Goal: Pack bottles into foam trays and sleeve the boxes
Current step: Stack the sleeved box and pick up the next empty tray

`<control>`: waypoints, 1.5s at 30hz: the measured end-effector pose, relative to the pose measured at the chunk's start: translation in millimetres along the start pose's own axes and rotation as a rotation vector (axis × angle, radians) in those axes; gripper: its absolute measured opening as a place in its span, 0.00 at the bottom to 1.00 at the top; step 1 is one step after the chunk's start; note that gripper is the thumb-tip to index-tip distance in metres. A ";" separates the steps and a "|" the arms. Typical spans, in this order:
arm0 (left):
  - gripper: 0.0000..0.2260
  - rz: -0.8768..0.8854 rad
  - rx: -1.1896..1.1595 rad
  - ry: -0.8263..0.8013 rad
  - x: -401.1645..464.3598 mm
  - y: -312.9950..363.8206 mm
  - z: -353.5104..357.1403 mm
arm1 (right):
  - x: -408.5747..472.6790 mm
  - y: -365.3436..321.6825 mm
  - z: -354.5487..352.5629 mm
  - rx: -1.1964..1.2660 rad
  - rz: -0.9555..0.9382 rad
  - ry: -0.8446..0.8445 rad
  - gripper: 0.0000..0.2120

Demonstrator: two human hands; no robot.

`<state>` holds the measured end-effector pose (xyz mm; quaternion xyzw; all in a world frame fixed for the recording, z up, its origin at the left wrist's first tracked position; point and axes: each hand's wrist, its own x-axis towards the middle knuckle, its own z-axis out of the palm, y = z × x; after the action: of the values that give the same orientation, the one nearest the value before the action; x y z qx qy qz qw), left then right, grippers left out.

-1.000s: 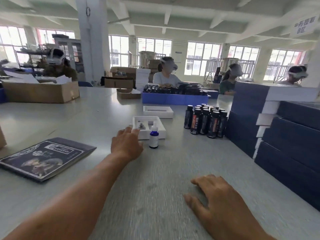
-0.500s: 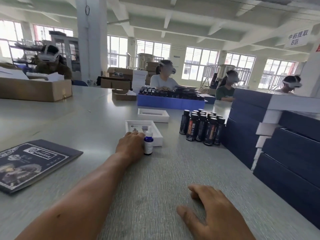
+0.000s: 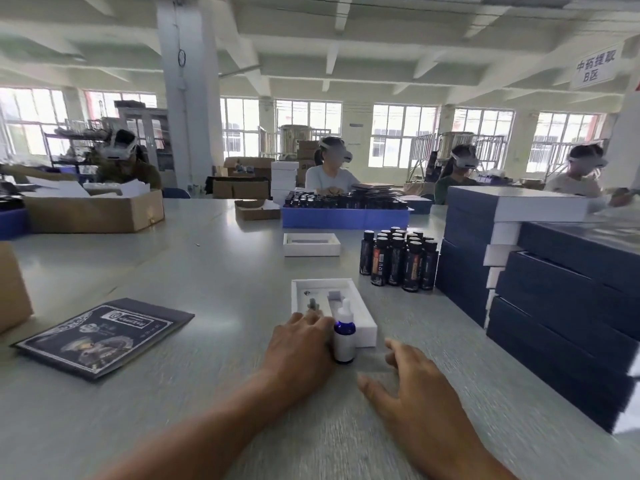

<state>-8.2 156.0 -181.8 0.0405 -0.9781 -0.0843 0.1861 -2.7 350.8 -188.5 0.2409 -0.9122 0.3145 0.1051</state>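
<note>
The grey table (image 3: 207, 271) carries, on the right, a tall stack of dark blue boxes (image 3: 554, 289), and beside it a cluster of dark bottles (image 3: 398, 261) standing upright. On the left lies a flat printed sleeve (image 3: 104, 336). Near the middle sits the white foam tray (image 3: 363, 317), with a second, empty tray (image 3: 311, 244) further back. Just in front of the near tray stands a small blue dropper bottle (image 3: 344, 336), upright and touching the tray's front edge. The left hand (image 3: 301, 348) rests at the tray's near left corner, fingers reaching over its rim beside the dropper bottle; whether they pinch anything I cannot tell. The right hand (image 3: 415, 393) lies spread and relaxed on the table, holding nothing, near the bottle's right. The step in hand looks like drawing the tray close and seating the dropper. To do it well, steady the tray with the left hand, take the bottle by its body rather than the cap, lay it down lined up with the long slot, and press gently so the foam grips without tearing.
</note>
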 end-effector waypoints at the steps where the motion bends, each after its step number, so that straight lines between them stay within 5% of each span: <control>1: 0.18 0.012 0.024 0.000 -10.2 9.9 -2.9 | -1.3 -0.5 -1.4 -0.005 -0.002 0.023 0.34; 6: 0.21 0.021 0.084 0.001 -62.9 42.7 -16.8 | -11.9 -9.7 -11.5 -0.010 -0.086 0.031 0.19; 12: 0.25 -0.003 0.130 -0.006 -109.7 30.2 -37.9 | -21.5 -12.8 -17.6 0.091 -0.119 -0.033 0.17; 16: 0.26 0.008 0.094 -0.005 -128.5 20.8 -43.4 | -21.7 -16.1 -24.6 0.240 -0.050 0.088 0.15; 23: 0.24 0.159 -0.088 0.016 -134.1 27.5 -43.2 | -24.1 -24.2 -24.0 0.213 -0.088 0.117 0.27; 28: 0.23 0.061 -0.142 0.259 -128.6 17.5 -46.0 | -23.0 -31.4 -19.7 0.061 -0.086 0.087 0.28; 35: 0.21 0.032 -0.160 0.099 -121.4 -1.0 -32.9 | -23.5 -41.0 -13.9 -0.201 -0.152 0.062 0.20; 45: 0.22 -0.009 -0.213 0.049 -123.9 0.6 -35.8 | -29.6 -45.1 -11.5 -0.131 -0.247 0.084 0.19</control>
<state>119.9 164.9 -193.2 0.0270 -0.9586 -0.1874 0.2126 46.1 338.1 -166.0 0.3303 -0.8890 0.2486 0.1967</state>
